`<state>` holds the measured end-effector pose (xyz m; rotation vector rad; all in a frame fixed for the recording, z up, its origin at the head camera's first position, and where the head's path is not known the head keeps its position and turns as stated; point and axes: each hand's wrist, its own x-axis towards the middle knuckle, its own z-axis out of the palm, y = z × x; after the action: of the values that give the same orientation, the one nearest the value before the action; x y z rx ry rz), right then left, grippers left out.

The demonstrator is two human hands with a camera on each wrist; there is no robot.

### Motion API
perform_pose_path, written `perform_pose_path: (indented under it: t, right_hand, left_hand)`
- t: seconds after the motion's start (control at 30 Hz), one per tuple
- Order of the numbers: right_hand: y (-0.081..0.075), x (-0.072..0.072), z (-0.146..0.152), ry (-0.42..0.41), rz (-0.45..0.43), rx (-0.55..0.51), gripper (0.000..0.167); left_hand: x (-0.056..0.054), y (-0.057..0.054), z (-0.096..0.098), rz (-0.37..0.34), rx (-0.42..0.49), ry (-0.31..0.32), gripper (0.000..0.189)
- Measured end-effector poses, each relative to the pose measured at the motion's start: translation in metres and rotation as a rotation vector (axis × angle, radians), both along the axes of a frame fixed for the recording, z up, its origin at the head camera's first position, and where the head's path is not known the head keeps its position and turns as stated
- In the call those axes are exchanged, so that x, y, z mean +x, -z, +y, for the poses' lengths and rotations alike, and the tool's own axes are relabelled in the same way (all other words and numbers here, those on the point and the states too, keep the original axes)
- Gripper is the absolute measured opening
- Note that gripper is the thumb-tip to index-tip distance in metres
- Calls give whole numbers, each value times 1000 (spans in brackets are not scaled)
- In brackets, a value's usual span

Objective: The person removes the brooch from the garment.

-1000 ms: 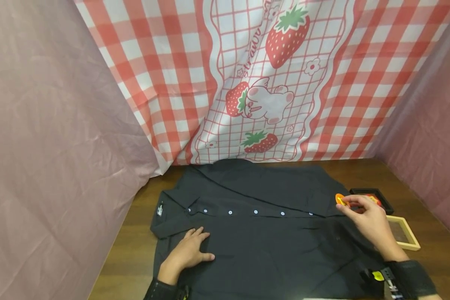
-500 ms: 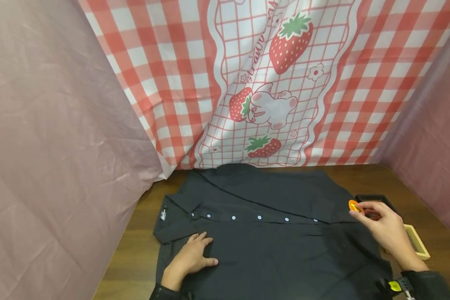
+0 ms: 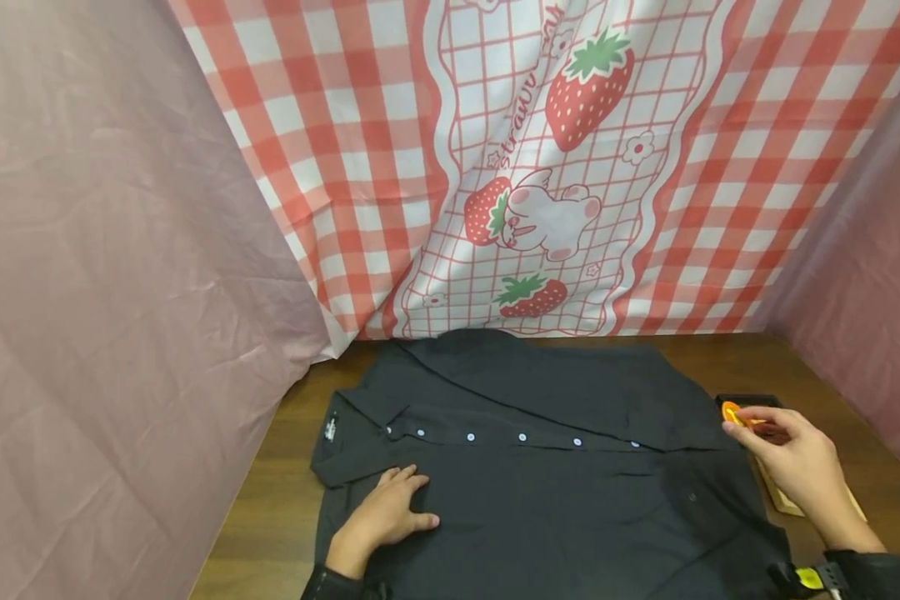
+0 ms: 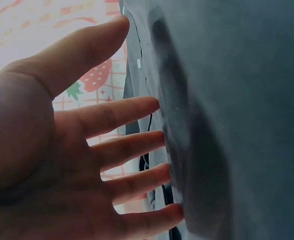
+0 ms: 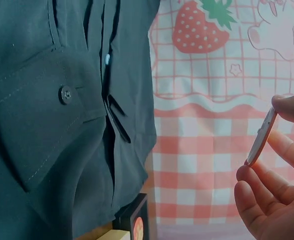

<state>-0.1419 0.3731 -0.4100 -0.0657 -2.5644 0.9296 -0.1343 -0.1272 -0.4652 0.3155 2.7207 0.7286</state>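
A dark button-up shirt (image 3: 555, 517) lies spread on the table, its collar to the left and a row of pale buttons across it. My left hand (image 3: 382, 521) rests on the shirt below the collar, fingers spread; in the left wrist view its fingertips touch the dark cloth (image 4: 246, 100). At the shirt's right edge, my right hand (image 3: 798, 462) pinches a small flat orange disc (image 3: 731, 412) between thumb and fingertips. Seen nearly edge-on in the right wrist view, the disc (image 5: 261, 137) has a pale face with small bumps and is held in the air.
Right of the shirt lie a black frame (image 3: 750, 400) and a light wooden frame (image 3: 783, 500), both partly hidden by the right hand. A red-and-white strawberry cloth (image 3: 540, 183) hangs behind the table. Pinkish cloths (image 3: 120, 292) hang at both sides.
My right hand has moved to the right with the orange disc, toward the black frame. The left hand has stayed on the shirt. The head view has shifted slightly.
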Motion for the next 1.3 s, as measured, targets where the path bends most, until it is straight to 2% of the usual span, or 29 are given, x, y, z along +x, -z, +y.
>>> perform_pose_path:
  t: [0.13, 0.33, 0.6, 0.73, 0.87, 1.03, 1.3]
  right_hand:
    - [2, 1, 3, 25, -13, -19, 41]
    - [2, -2, 3, 8, 16, -25, 39]
    - [7, 5, 13, 28, -20, -16, 40]
    - [10, 6, 16, 36, 18, -47, 37]
    - [13, 10, 20, 66, 23, -47, 36]
    - [16, 13, 24, 93, -18, -47, 39]
    - [20, 13, 30, 119, -3, -41, 41]
  left_hand:
    - [-1, -2, 1, 10, 1, -6, 63]
    - [-5, -6, 1, 19, -8, -30, 62]
    - [-3, -1, 5, 53, -21, -16, 61]
    - [-1, -1, 7, 78, -27, -30, 59]
    - [0, -1, 9, 83, -47, -36, 60]
    - [0, 3, 9, 85, -67, -49, 60]
    - [0, 4, 9, 81, -82, -50, 60]
